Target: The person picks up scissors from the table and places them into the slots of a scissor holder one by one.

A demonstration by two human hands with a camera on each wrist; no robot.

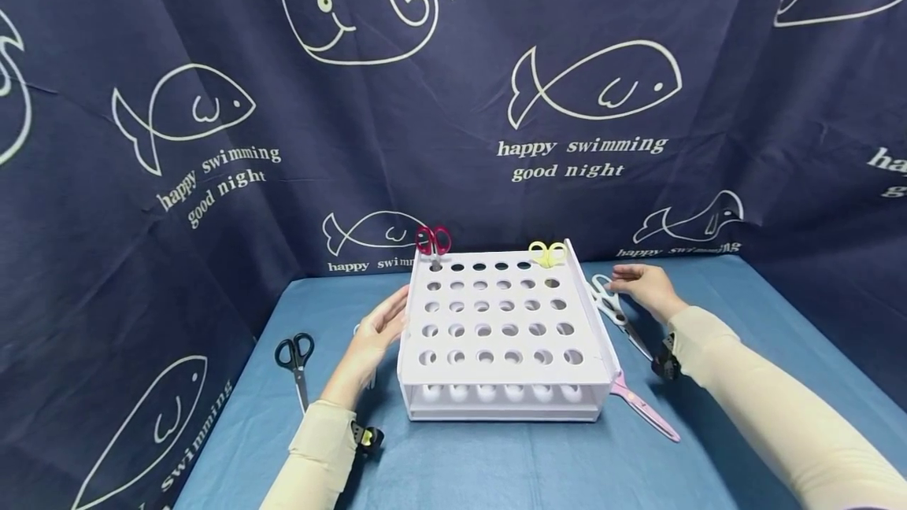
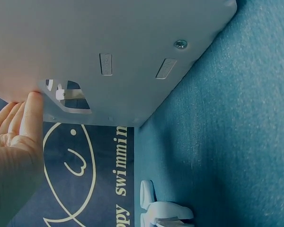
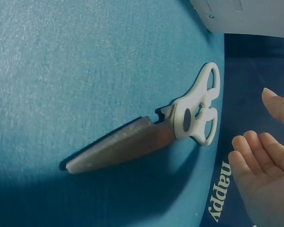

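A white rack (image 1: 493,343) with rows of round holes stands on the table. My left hand (image 1: 379,333), fingers straight, touches its left side wall; in the left wrist view the fingertips lie against the wall beside a cut-out. My right hand (image 1: 648,290) hovers by the handles of white-handled scissors (image 3: 183,118), thumb apart from the fingers, holding nothing. Those scissors lie to the right of the rack. Red-handled scissors (image 1: 433,246) stand upright in the back left hole. Yellow-handled scissors (image 1: 547,256) sit at the back right hole, their blades hidden.
Pink scissors (image 1: 648,412) lie at the rack's front right, partly hidden by it. Black scissors (image 1: 298,364) lie at the far left. Another pair with pale handles (image 2: 168,211) lies below my left hand. A dark blue curtain (image 1: 453,124) hangs behind the table.
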